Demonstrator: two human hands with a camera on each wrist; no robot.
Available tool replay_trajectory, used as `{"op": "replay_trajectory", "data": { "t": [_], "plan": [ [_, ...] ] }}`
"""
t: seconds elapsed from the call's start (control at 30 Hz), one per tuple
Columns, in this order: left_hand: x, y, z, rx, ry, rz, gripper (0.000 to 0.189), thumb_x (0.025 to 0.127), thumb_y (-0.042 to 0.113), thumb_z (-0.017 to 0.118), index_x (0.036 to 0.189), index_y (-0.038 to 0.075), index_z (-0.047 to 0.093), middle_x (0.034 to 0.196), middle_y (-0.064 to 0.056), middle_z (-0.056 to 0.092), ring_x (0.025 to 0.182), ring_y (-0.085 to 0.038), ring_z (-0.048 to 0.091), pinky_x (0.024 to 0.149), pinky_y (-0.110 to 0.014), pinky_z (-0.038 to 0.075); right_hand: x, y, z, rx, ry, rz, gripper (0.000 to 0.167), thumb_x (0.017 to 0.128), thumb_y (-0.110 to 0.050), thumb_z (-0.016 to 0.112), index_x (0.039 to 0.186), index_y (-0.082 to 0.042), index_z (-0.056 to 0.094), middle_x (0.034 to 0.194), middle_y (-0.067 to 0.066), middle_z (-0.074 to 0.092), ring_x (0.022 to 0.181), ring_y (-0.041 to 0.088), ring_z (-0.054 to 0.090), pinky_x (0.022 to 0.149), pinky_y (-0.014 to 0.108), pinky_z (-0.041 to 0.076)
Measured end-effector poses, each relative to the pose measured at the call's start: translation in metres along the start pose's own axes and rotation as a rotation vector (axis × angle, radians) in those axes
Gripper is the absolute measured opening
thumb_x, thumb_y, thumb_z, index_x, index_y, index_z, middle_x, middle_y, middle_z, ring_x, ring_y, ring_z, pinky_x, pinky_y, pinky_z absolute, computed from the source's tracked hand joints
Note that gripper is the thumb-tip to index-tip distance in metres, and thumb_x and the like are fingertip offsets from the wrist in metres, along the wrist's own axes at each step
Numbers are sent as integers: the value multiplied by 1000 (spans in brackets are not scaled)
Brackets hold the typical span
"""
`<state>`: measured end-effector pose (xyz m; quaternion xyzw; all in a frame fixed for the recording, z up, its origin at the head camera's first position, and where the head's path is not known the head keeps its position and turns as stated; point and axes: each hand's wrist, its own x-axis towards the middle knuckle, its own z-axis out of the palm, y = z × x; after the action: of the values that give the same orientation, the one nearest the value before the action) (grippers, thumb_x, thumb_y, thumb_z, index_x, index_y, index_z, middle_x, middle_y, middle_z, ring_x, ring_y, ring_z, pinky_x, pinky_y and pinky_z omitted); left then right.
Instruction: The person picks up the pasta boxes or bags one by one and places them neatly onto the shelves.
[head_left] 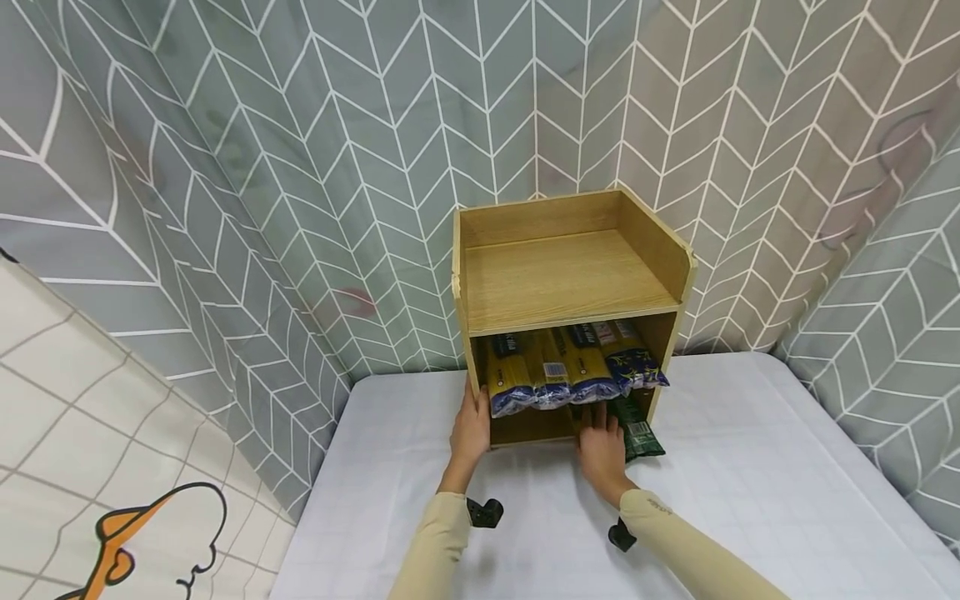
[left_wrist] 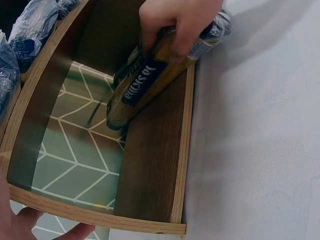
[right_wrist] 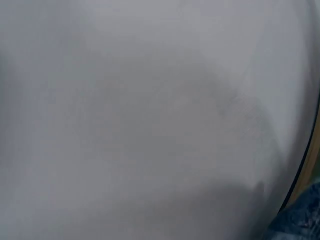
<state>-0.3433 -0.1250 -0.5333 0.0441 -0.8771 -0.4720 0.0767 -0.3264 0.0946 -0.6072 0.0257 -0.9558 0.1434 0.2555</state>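
Observation:
A two-level wooden shelf (head_left: 570, 275) stands on the white-covered table. My left hand (head_left: 470, 427) holds the front edge of its left side panel, fingers along the outside. My right hand (head_left: 602, 454) reaches into the lower compartment; the left wrist view shows that hand (left_wrist: 182, 22) gripping a yellow pasta packet (left_wrist: 142, 85) with a dark blue label. The packet tilts over the bottom board (left_wrist: 150, 155). Beside the right hand, a green packet (head_left: 636, 429) pokes out of the compartment's right side. In the right wrist view both hand and packet are out of sight.
Several yellow and blue pasta packets (head_left: 555, 367) lie side by side on the middle level, their ends over the front edge. A patterned curtain (head_left: 525, 100) hangs behind the shelf. White cloth (head_left: 750, 467) covers the table. Dark wrist devices (head_left: 486, 512) sit below the hands.

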Motion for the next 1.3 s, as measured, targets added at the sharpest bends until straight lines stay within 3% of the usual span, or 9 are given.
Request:
{"op": "replay_trajectory", "data": {
  "t": [0.13, 0.23, 0.5, 0.67, 0.8, 1.07, 1.3],
  "plan": [
    [0, 1, 2, -5, 10, 6, 64, 110, 51, 30, 166, 21, 21, 152, -20, 56, 129, -49, 60, 95, -72, 47, -4, 3, 2, -48, 79, -82, 62, 80, -12, 80, 133, 13, 59, 134, 37, 60, 95, 48, 62, 74, 57, 54],
    [-1, 2, 2, -8, 10, 9, 64, 110, 51, 30, 166, 21, 21, 153, -19, 54, 129, -49, 59, 95, -73, 47, -10, 6, 0, -47, 88, -114, 65, 82, -18, 80, 135, 12, 58, 134, 36, 61, 99, 49, 62, 76, 57, 53],
    [-1, 3, 6, -16, 14, 7, 63, 110, 50, 31, 166, 22, 21, 152, -19, 56, 130, -49, 59, 96, -73, 47, -26, 19, -14, -43, -81, -125, 77, 89, -35, 78, 151, -1, 48, 159, 25, 41, 131, 46, 48, 94, 58, 44],
    [-1, 2, 2, -8, 6, 6, 63, 110, 50, 31, 166, 22, 21, 153, -19, 55, 131, -48, 58, 96, -72, 47, -44, 22, -32, -158, -198, -187, 79, 85, -47, 80, 149, -10, 52, 161, 18, 41, 134, 44, 49, 90, 63, 49],
    [0, 1, -4, -8, 32, -5, 62, 111, 47, 32, 166, 22, 22, 153, -19, 55, 131, -48, 58, 99, -72, 46, -56, 21, -36, -141, -293, -206, 77, 88, -49, 75, 152, -15, 48, 161, 18, 41, 137, 50, 48, 90, 73, 48],
    [0, 0, -1, -13, 17, 2, 62, 110, 47, 32, 166, 21, 24, 152, -21, 55, 130, -50, 58, 97, -73, 46, -60, 38, -24, -227, -166, -271, 65, 91, -41, 75, 148, -18, 52, 154, 15, 49, 136, 41, 51, 99, 58, 48],
    [-2, -1, 2, -9, 14, 4, 61, 111, 47, 31, 166, 21, 22, 153, -20, 54, 132, -49, 57, 98, -73, 46, -56, 45, -15, -257, -145, -291, 65, 93, -43, 73, 149, -20, 51, 154, 14, 49, 135, 40, 51, 97, 56, 47]
  ]
}}
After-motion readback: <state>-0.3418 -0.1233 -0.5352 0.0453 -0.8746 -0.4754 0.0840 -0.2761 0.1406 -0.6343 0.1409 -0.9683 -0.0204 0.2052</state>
